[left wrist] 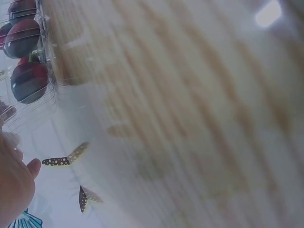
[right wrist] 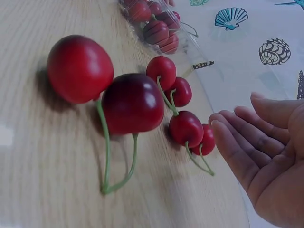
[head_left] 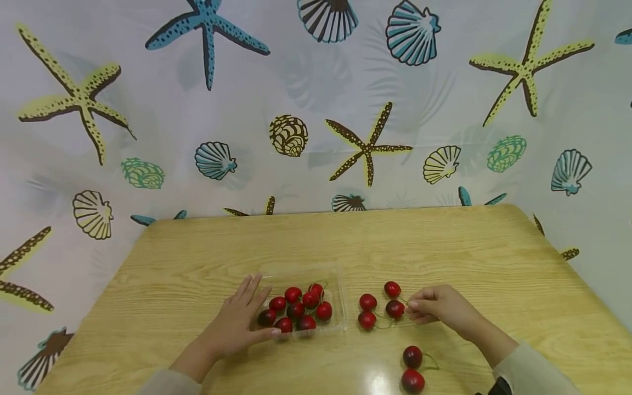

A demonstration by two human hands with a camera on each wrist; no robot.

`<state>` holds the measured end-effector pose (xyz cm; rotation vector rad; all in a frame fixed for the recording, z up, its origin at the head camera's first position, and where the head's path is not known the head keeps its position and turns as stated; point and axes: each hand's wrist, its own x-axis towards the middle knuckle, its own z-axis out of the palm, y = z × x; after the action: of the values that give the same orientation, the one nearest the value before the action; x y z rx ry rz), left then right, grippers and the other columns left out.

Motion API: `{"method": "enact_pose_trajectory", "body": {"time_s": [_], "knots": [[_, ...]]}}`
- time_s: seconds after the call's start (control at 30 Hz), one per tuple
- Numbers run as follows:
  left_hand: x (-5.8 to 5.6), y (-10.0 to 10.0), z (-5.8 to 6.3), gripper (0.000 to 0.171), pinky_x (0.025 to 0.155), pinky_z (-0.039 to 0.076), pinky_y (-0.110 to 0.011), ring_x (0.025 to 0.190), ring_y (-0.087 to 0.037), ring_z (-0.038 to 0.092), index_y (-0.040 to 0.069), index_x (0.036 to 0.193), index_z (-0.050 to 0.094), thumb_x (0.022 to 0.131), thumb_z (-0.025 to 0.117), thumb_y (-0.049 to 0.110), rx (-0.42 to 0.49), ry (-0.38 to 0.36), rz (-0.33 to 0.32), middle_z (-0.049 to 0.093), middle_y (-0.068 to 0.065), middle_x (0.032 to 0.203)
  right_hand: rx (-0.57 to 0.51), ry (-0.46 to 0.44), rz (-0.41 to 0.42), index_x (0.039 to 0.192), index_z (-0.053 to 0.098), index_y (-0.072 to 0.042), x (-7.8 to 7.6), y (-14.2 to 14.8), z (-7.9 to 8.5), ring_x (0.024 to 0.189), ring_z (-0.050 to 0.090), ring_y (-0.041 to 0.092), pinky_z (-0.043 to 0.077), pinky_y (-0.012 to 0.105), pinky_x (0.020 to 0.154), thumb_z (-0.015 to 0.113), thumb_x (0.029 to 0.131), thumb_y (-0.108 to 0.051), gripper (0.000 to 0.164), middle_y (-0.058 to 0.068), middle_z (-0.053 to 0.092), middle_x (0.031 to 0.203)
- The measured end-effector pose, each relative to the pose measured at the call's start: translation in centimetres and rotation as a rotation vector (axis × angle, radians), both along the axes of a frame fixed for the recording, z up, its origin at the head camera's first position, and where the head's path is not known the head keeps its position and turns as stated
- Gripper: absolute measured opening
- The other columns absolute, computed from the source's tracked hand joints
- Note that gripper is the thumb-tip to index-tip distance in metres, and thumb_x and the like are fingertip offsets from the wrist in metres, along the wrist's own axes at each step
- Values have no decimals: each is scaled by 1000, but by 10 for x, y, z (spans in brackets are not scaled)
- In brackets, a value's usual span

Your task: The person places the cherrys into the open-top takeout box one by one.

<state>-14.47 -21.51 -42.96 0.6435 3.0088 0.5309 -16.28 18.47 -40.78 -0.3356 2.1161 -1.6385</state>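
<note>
My left hand lies with spread fingers against the left side of a clear plastic box. Several red cherries fill the box, some with green stems. To the right of it, on the table, lie two pairs of cherries joined by stems: a left pair and a right pair. Beside the right pair is my right hand; its fingers bend loosely, and in the right wrist view nothing shows between thumb and fingers. A nearer pair of cherries lies toward the table's front.
Everything rests on a light wood-grain table. Behind it hangs a white cloth printed with starfish and shells, which also covers both sides. A bright reflection shows on the tabletop near the front.
</note>
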Motion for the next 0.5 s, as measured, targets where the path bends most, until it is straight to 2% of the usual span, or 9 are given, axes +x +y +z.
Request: {"method": "enact_pose_trajectory", "body": {"time_s": [0.33,0.5], "knots": [[-1,-2,-3,85,86,16,-65,129,-31,1,9,136,27,75,45,64,-16,21,-2,3,-9,144,20,-47,-10,98,53,16,12,16,-6,82,59,27,47,35,72,55,85,-19,37,18,60,88],[-1,-1,-4,86,87,16,-65,129,-29,0,10,137,26,74,45,65,-21,9,2,2,-9,144,47,-47,14,96,55,14,17,22,-9,81,59,26,48,34,71,55,85,-20,36,14,61,86]]}}
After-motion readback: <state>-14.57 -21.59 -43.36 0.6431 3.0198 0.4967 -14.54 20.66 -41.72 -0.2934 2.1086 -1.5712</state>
